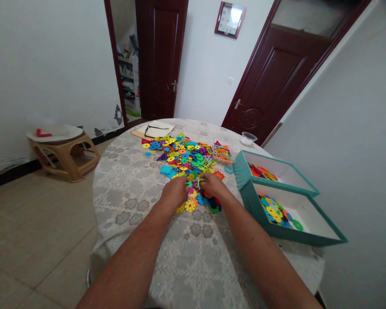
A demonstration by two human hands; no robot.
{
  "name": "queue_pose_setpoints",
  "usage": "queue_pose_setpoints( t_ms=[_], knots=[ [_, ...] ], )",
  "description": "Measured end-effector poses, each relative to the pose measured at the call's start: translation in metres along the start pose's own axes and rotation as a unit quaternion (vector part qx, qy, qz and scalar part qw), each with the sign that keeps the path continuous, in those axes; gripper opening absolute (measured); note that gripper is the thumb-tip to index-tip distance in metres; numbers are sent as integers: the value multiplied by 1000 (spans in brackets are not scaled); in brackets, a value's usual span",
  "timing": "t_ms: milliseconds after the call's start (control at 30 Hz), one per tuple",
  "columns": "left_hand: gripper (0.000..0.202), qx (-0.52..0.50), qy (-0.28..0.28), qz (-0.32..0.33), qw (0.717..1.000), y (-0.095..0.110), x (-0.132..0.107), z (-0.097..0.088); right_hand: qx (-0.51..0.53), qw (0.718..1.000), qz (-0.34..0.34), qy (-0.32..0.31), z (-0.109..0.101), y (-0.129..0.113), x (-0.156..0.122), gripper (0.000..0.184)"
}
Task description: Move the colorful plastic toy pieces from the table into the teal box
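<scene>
A heap of colourful plastic snowflake building pieces [197, 159] spreads over the middle of the table. At its near edge is my left hand [175, 191], with the fingers curled in by a green piece [188, 184]. My right hand [213, 185] faces it a short way to the right, its fingers bent together beside a pale green piece [200, 182]. What either hand grips is too small to make out. Just below the hands lie a yellow flower-shaped piece [191, 205] and a blue piece [201, 199].
On the right stands an open teal box [296, 231] with pieces in both halves. A clear tub [223, 160] of pieces sits behind the heap, and an empty plastic bowl [249, 137] farther back. Glasses [156, 128] rest on paper at the far left. The round table wears a patterned cloth [125, 189].
</scene>
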State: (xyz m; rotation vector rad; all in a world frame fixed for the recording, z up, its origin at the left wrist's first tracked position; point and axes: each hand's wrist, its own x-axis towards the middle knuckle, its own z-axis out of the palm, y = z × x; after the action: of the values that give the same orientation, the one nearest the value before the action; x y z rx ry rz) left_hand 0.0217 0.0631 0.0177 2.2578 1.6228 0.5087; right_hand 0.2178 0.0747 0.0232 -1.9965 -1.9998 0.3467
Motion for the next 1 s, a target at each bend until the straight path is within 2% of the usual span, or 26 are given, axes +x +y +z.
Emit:
queue_pose_setpoints(
  t_ms=[100, 267, 467, 567, 633, 733, 800, 900, 1000],
  knots=[
    [30, 14, 10, -3, 1000, -3, 2, 2, 5, 1000, 3, -16, -2, 2, 2, 15],
    [27, 36, -14, -5, 999, -3, 1, 1, 8, 1000, 3, -7, -1, 0, -7, 9],
    [22, 20, -15, 22, 999, 2, -2, 2, 26, 999, -4, 22, 2, 4, -23, 23],
    [23, -29, -9, 45, 999, 6, -2, 5, 52, 997, 0, 53, 3, 11, -27, 24],
    [29, -100, -6, 61, 993, 8, -1, 6, 98, 992, -7, 85, 3, 14, -30, 22],
    [43, -226, -7, 69, 972, 11, 1, 5, 172, 977, -48, 120, 3, 12, -36, 23],
    [44, -263, -10, 69, 962, 12, 2, 3, 203, 967, -92, 125, 3, 6, -41, 24],
    [33, -286, -16, 81, 955, 11, 2, -2, 258, 950, -149, 98, 4, -3, -45, 27],
    [26, -313, 11, 66, 947, 9, 4, -5, 336, 935, -109, 42, 3, 2, -41, 37]
  ],
)
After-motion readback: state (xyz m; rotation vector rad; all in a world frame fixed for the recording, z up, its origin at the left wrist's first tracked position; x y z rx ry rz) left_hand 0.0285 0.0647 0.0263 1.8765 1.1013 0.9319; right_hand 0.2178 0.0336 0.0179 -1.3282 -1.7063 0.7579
